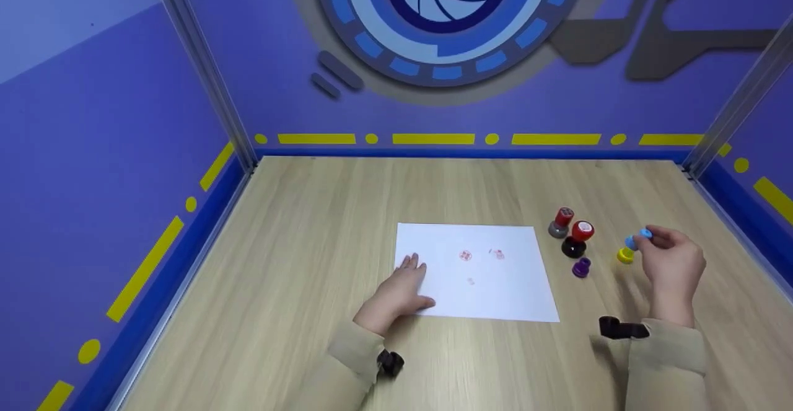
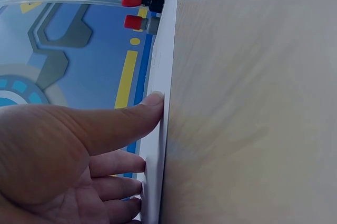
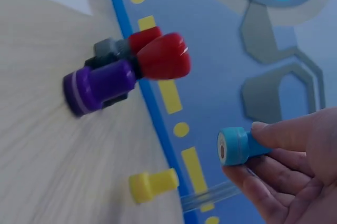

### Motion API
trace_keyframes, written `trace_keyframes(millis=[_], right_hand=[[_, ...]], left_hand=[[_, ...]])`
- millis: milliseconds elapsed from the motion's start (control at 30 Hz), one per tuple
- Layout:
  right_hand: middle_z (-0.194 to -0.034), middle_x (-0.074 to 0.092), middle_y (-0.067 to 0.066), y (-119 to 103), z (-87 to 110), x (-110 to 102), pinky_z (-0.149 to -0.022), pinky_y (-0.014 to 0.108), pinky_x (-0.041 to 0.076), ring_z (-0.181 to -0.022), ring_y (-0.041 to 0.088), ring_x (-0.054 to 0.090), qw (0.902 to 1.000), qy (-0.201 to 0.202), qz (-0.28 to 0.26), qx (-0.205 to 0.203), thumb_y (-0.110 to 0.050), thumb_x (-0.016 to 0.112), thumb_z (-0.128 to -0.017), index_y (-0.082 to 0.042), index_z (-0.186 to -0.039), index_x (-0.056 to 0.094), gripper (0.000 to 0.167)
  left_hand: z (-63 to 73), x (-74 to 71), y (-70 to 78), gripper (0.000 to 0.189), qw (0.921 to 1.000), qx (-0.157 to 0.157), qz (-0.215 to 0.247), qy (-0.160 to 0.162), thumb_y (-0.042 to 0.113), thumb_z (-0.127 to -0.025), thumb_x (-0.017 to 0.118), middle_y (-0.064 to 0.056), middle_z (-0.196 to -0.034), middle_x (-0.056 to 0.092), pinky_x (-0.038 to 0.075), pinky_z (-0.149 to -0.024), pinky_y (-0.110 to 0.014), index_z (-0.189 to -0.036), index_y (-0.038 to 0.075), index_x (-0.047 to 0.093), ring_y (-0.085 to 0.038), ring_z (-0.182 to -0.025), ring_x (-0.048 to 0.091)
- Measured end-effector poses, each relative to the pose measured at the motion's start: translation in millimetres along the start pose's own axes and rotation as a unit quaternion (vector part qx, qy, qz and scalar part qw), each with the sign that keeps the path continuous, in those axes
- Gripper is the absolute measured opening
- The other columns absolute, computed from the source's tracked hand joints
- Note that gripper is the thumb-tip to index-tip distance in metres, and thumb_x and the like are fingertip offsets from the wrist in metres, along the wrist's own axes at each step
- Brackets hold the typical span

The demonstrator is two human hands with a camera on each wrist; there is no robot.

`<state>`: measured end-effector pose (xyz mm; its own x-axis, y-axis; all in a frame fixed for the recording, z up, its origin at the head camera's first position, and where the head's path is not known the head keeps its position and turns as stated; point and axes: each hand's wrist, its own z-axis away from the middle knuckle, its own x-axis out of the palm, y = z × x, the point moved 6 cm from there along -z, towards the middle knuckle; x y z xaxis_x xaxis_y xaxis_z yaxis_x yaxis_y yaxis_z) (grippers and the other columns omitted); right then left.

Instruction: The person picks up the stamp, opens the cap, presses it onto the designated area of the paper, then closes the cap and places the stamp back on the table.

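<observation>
My right hand point(image 1: 674, 262) pinches a small light-blue stamp point(image 3: 237, 146) by its handle, thumb on one side and fingers on the other. Its round face, with a small dark design, shows in the right wrist view. Just beyond it in the head view, a yellow stamp point(image 1: 625, 255) stands on the table. On the left part of a white sheet of paper point(image 1: 495, 293) rests my left hand point(image 1: 399, 290), fingers extended and thumb near the sheet's front edge. Small red prints point(image 1: 465, 255) mark the paper's upper middle.
Right of the paper stand a purple stamp point(image 1: 581, 268), a red-handled stamp with a black base point(image 1: 574, 248) and a red one with a grey base point(image 1: 559, 230). Blue printed walls point(image 1: 433, 113) with metal corner posts point(image 1: 204, 70) enclose the wooden table point(image 1: 310, 225).
</observation>
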<state>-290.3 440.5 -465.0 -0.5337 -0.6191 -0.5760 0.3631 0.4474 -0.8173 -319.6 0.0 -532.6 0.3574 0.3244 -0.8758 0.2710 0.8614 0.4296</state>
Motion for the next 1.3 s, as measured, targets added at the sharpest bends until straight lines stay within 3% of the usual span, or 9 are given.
trace_keyframes(millis=[200, 333, 433, 633, 900, 967, 1033, 1233, 1300], right_hand=[[-0.139, 0.067, 0.009, -29.2, 14.5, 8.6, -0.093, 0.019, 0.056, -0.093, -0.010, 0.056, 0.9997, 0.000, -0.013, -0.021, -0.038, 0.067, -0.100, -0.015, -0.142, 0.063, 0.048], [-0.135, 0.069, 0.008, -49.4, 28.7, 20.3, -0.094, 0.017, 0.056, -0.097, -0.006, 0.059, 0.9981, -0.015, -0.036, -0.047, -0.038, 0.069, -0.098, -0.012, -0.138, 0.066, 0.047], [-0.118, 0.072, -0.002, -64.1, 41.4, 33.1, -0.080, 0.004, 0.052, -0.093, -0.009, 0.058, 0.9934, -0.035, -0.071, -0.083, -0.033, 0.072, -0.097, -0.008, -0.133, 0.068, 0.044], [-0.092, 0.069, -0.025, -92.0, 72.3, 72.2, -0.076, 0.008, 0.055, -0.087, -0.004, 0.065, 0.9635, -0.112, -0.167, -0.177, -0.017, 0.078, -0.093, 0.002, -0.121, 0.071, 0.034], [-0.102, 0.076, -0.002, -104.2, 111.4, 121.0, -0.080, 0.015, 0.058, -0.090, 0.004, 0.067, 0.9373, -0.211, -0.173, -0.216, -0.015, 0.076, -0.094, 0.000, -0.119, 0.073, 0.029], [-0.107, 0.076, 0.006, -105.0, 120.4, 129.2, -0.081, 0.016, 0.058, -0.090, 0.006, 0.068, 0.9318, -0.231, -0.182, -0.213, -0.014, 0.076, -0.095, 0.000, -0.120, 0.072, 0.029], [-0.110, 0.076, 0.011, -106.5, 128.8, 136.0, -0.084, 0.017, 0.059, -0.091, 0.007, 0.069, 0.9243, -0.250, -0.198, -0.209, -0.013, 0.074, -0.095, 0.000, -0.121, 0.072, 0.029], [-0.111, 0.076, 0.016, -113.8, 146.2, 148.0, -0.087, 0.018, 0.060, -0.093, 0.010, 0.070, 0.9055, -0.279, -0.245, -0.205, -0.007, 0.073, -0.095, 0.001, -0.121, 0.072, 0.027], [-0.109, 0.076, 0.014, -115.7, 149.3, 150.5, -0.087, 0.019, 0.060, -0.093, 0.011, 0.070, 0.9019, -0.284, -0.254, -0.203, -0.005, 0.073, -0.094, 0.003, -0.118, 0.073, 0.025]], left_hand=[[-0.5, 0.1, -0.9, 0.078, 1.0000, -0.004, -0.001, 0.002, 0.030, -0.093, 0.077, -0.021, -0.169, 0.026, 0.025, -0.131, -0.044, -0.154, -0.003, 0.042, -0.033, -0.159, 0.022], [-0.5, 0.5, -0.2, 0.078, 1.0000, -0.004, 0.001, 0.004, 0.031, -0.093, 0.077, -0.020, -0.169, 0.026, 0.024, -0.131, -0.044, -0.154, -0.002, 0.042, -0.032, -0.159, 0.022], [-0.1, 0.5, 0.0, 0.077, 1.0000, -0.003, 0.000, 0.007, 0.031, -0.093, 0.077, -0.020, -0.169, 0.026, 0.024, -0.131, -0.043, -0.154, -0.001, 0.043, -0.032, -0.159, 0.022], [2.0, 0.1, 0.5, 0.075, 0.9999, -0.001, 0.004, 0.014, 0.030, -0.092, 0.078, -0.021, -0.168, 0.028, 0.027, -0.130, -0.044, -0.153, 0.000, 0.045, -0.032, -0.158, 0.025], [6.2, -9.5, 11.4, 0.061, 0.9948, 0.010, 0.065, 0.078, 0.032, -0.097, 0.072, -0.018, -0.163, 0.041, 0.033, -0.127, -0.044, -0.147, 0.003, 0.054, -0.031, -0.154, 0.036], [9.0, -14.9, 18.9, 0.053, 0.9843, 0.034, 0.129, 0.116, 0.033, -0.100, 0.068, -0.015, -0.156, 0.051, 0.039, -0.124, -0.045, -0.144, 0.004, 0.058, -0.030, -0.149, 0.045], [11.9, -20.0, 27.4, 0.046, 0.9627, 0.069, 0.214, 0.150, 0.031, -0.102, 0.065, -0.013, -0.147, 0.061, 0.045, -0.119, -0.043, -0.140, 0.005, 0.062, -0.028, -0.141, 0.054], [17.3, -24.6, 48.0, 0.039, 0.8678, 0.150, 0.446, 0.158, 0.020, -0.102, 0.067, -0.014, -0.127, 0.072, 0.058, -0.101, -0.028, -0.135, 0.002, 0.062, -0.023, -0.119, 0.069], [17.6, -24.0, 50.6, 0.037, 0.8451, 0.154, 0.489, 0.152, 0.016, -0.099, 0.070, -0.015, -0.123, 0.072, 0.059, -0.097, -0.024, -0.133, 0.002, 0.063, -0.020, -0.114, 0.070]])
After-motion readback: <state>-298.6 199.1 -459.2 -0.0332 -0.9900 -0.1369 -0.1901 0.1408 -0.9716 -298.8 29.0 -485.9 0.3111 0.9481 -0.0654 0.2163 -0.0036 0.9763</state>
